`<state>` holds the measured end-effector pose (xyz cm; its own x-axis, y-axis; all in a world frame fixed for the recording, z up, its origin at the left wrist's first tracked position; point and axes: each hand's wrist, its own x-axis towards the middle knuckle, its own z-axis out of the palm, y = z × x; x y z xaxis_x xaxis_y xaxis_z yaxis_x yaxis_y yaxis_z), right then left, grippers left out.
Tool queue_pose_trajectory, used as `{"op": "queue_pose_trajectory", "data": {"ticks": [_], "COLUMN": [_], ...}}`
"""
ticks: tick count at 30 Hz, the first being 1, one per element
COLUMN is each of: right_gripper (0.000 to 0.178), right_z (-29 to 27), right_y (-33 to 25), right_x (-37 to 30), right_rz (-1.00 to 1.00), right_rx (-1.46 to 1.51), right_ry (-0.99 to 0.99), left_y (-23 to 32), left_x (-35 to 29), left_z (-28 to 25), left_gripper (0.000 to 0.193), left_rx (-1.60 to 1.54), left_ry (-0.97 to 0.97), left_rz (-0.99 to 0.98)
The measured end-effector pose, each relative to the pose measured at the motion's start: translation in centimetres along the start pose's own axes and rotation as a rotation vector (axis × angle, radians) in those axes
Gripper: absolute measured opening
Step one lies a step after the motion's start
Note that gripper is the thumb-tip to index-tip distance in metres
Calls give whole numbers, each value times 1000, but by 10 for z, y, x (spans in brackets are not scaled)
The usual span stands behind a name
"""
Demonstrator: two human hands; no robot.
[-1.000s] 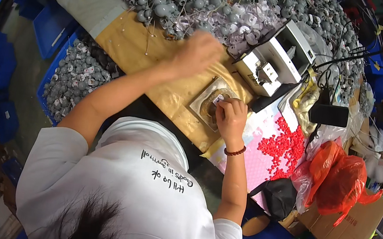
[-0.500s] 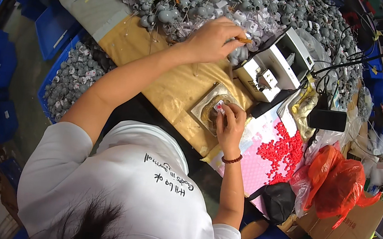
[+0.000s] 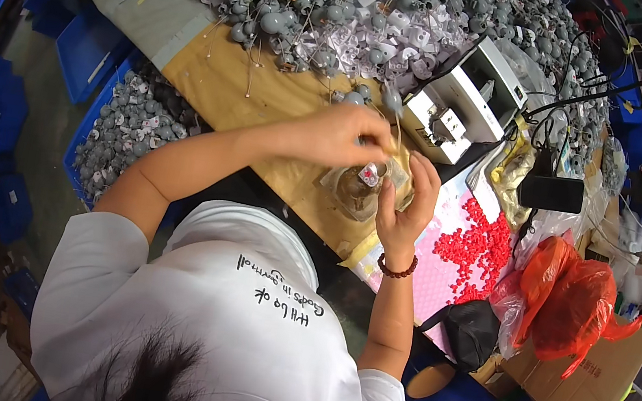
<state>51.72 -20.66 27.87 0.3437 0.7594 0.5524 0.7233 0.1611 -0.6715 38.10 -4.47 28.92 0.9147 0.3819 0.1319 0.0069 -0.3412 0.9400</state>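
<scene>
Brown paper covers our bench (image 3: 231, 81), and we place everything else by the white machine (image 3: 467, 98) standing on it. Beyond and left of the machine spreads a large heap of grey parts (image 3: 324, 4) with thin wires. Further left and nearer us, off the bench edge, a blue bin (image 3: 130, 124) holds more grey parts. Right of the machine and nearer us lie orange bags (image 3: 570, 293), then a pink sheet with red beads (image 3: 479, 243). Just in front of the machine sits a clear dish (image 3: 355, 193). Above the dish our hands meet. Our left hand (image 3: 343, 134) is curled, fingers pinched on a grey part (image 3: 392, 100) by its wire, hanging close to the machine's front. Our right hand (image 3: 410, 205) is half open, fingertips closed around a small piece (image 3: 370, 176) with a red and white spot, just over the dish.
</scene>
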Motion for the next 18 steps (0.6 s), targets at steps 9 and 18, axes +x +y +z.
{"op": "queue_pose_trajectory", "data": {"ticks": [9, 18], "right_gripper": [18, 12], "right_z": [-17, 2], "right_y": [7, 23], "right_x": [-37, -44], "right_rz": [746, 192], "right_rx": [551, -146], "right_ry": [-263, -349], "left_y": [-15, -38], "left_x": [-32, -69], "left_z": [30, 74], "left_gripper": [17, 41], "left_rx": [-847, 180], "left_ry": [-418, 118], "left_rz": [-614, -179]}}
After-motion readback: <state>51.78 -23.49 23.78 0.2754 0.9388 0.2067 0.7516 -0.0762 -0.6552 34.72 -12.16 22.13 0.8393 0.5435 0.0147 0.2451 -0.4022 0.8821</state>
